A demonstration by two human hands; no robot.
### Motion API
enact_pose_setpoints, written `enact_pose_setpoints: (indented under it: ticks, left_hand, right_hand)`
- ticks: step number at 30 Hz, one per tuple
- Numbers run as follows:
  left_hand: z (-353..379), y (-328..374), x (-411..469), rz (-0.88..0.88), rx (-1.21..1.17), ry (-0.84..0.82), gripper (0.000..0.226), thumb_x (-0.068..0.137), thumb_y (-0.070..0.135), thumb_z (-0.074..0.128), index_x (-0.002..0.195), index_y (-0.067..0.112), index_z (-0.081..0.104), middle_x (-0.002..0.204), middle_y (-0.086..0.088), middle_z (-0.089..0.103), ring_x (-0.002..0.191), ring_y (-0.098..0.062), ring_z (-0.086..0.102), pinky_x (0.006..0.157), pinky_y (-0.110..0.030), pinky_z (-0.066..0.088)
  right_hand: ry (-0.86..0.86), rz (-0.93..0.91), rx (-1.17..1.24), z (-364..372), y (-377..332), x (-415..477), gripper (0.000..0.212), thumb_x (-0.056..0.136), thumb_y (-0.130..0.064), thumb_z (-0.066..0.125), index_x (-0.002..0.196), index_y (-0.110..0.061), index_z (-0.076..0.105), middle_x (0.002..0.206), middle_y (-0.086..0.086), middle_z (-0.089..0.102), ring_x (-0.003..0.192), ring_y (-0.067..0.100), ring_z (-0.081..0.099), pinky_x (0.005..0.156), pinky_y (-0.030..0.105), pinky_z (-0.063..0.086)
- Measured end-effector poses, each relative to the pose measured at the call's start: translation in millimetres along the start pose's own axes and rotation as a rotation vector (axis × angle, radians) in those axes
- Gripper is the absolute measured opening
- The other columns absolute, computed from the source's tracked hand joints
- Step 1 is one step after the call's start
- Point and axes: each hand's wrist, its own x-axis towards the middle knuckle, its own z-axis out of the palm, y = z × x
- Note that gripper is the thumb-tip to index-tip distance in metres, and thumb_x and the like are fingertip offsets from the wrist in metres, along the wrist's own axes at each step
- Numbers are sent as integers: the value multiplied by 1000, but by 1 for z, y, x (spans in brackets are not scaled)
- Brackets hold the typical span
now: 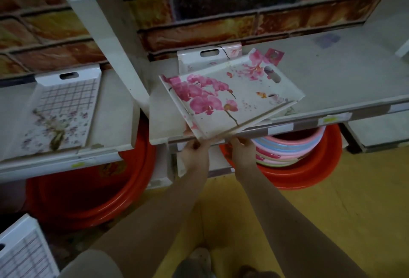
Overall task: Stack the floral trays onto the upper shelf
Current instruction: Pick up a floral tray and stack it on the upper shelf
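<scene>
L hand [194,148], R hand [242,144]: fingers pinch near corner of glossy rect. orchid-print tray [232,93]. Tray lies askew on shelf [332,74].

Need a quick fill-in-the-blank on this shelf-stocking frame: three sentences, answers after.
1. The left hand and right hand both grip the white rectangular orchid tray, whose flowers are ___.
2. The stack of pastel plastic basins sits inside a ___ round basin.
3. The white grid-patterned tray lies on the pale shelf to the orchid tray's ___.

Missing words: pink; red; left.
</scene>
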Motion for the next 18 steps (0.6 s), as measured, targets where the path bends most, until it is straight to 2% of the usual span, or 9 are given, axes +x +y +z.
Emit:
enact_pose_setpoints:
  ticks: [3,4,6,8,10,12,14,16,18]
  left_hand:
    - [5,-6,-22,-82,-64,-123,14,82,8,59,70,9,66,65,-3,62,58,-12,50,60,-27,39]
    - [6,-8,-27,-100,-75,-159,16,83,6,58,69,10,66,64,-3,64,55,-9,53,59,-25,41]
    - [7,-12,-36,-121,-99,-218,20,84,2,55,68,8,66,59,-1,64,45,-3,53,51,-18,43]
    - [7,-16,-43,-134,-81,-264,24,85,1,53,67,8,66,52,5,64,41,-1,48,48,-17,40]
    - [6,-18,-46,-130,-45,-324,26,86,2,53,66,11,66,54,5,65,42,-1,47,51,-19,38]
    - [5,-19,-46,-107,-8,-373,24,85,4,56,66,13,67,62,-2,65,50,-5,50,54,-21,37]
    - [2,-20,-43,-75,78,-411,22,84,7,59,66,15,67,67,-6,64,60,-12,52,57,-22,39]
    - [0,-21,-40,-63,170,-469,20,85,10,59,66,13,66,65,-4,62,61,-14,52,59,-21,41]
    - [-1,-20,-36,-134,154,-483,22,89,17,56,72,8,67,67,-5,64,64,-17,56,61,-22,45]
  right_hand:
    - [30,75,143,-3,8,-6,28,92,-17,53,114,-1,54,101,12,65,85,21,63,67,29,55]
    - [39,107,187,-4,10,-7,27,92,-15,54,116,-2,52,103,13,64,89,23,63,69,29,57]
    - [128,240,228,-5,7,-6,12,93,-7,47,104,-8,43,82,10,52,81,18,56,62,22,51]
    - [178,187,-320,-6,5,-12,12,93,-1,41,98,-11,38,69,7,33,71,15,45,57,20,41]
    - [217,249,88,-13,14,-5,19,90,-2,48,107,-10,45,74,8,46,62,15,48,42,15,43]
    - [241,276,59,-16,17,-4,16,88,-2,51,103,-5,51,76,9,55,58,17,53,32,15,39]
    - [198,277,-27,-18,20,-7,6,90,-4,46,91,-6,52,70,8,53,55,18,52,34,20,39]
    - [182,271,-88,-19,19,-6,10,93,-5,40,88,-8,47,69,6,49,56,17,49,37,20,38]
    - [203,288,-98,-22,19,-6,17,95,-3,38,82,-13,40,70,1,41,58,11,42,37,15,38]
